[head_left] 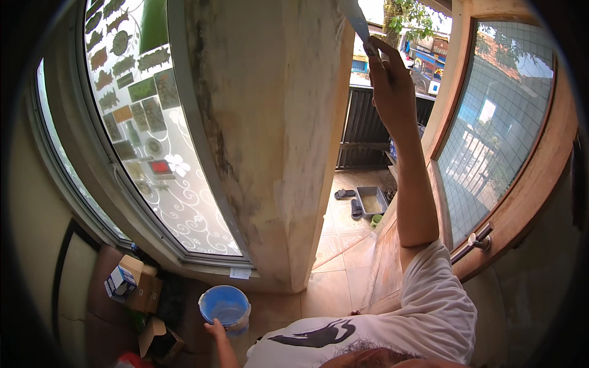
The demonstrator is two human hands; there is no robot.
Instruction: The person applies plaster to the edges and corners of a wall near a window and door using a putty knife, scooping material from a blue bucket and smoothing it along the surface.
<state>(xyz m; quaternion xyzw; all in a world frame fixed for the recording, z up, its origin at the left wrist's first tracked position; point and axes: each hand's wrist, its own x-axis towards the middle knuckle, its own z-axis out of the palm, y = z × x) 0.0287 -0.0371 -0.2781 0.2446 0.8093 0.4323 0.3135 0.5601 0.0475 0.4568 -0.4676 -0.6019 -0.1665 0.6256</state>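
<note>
head | left head-worn fisheye | looks forward, down | wearer's shirt [399, 322] close below

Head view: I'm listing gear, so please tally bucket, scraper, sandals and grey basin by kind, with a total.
Bucket, in the left hand: 1
Scraper, in the right hand: 1
Dark sandals: 2
Grey basin: 1
Total: 5
</note>
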